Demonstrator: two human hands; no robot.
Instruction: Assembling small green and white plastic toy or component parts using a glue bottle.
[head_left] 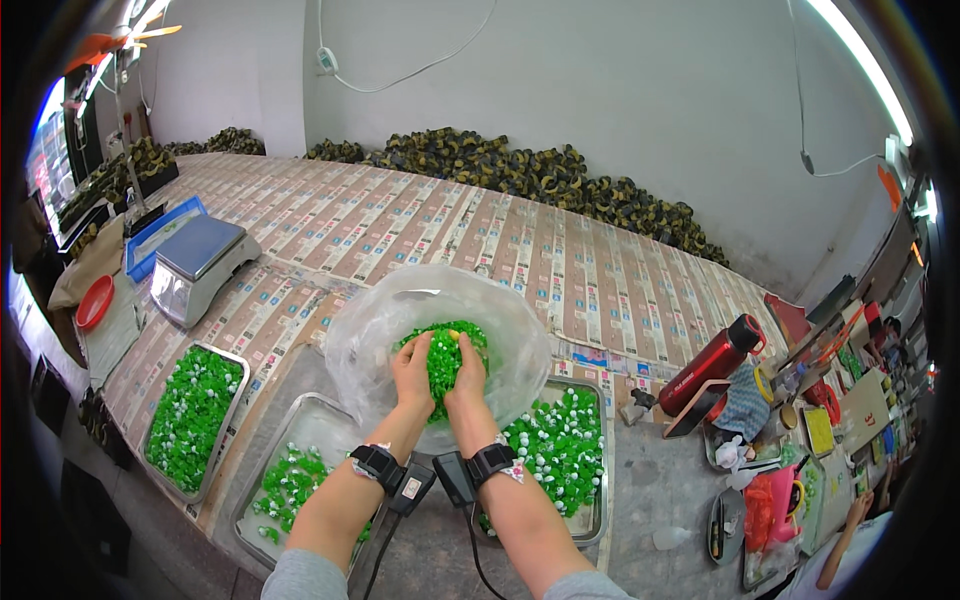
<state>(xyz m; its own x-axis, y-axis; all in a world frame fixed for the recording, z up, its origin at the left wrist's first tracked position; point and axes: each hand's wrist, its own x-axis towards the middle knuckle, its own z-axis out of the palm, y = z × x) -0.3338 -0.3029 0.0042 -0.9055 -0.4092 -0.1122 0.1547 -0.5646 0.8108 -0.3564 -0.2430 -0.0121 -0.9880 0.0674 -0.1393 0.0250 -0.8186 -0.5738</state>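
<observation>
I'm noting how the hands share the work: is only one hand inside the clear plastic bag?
No: the left hand and the right hand are both in the bag, cupped around green pieces.

Bare hands [411,372], grey sleeves [306,577] at lower edge, black wrist straps [377,465], patterned cloth [513,470] beneath, dark boxes [412,488], black cables [383,556]

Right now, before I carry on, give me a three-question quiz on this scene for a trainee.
1. What do the left hand and right hand hold between them?
2. True or false: the red flask is to the right of the translucent plastic bag.
3. Which device is next to the blue tray: A, a drill; B, a weighing scale; C, a laptop?

Key: 1, small green pieces; 2, true; 3, B.
</observation>
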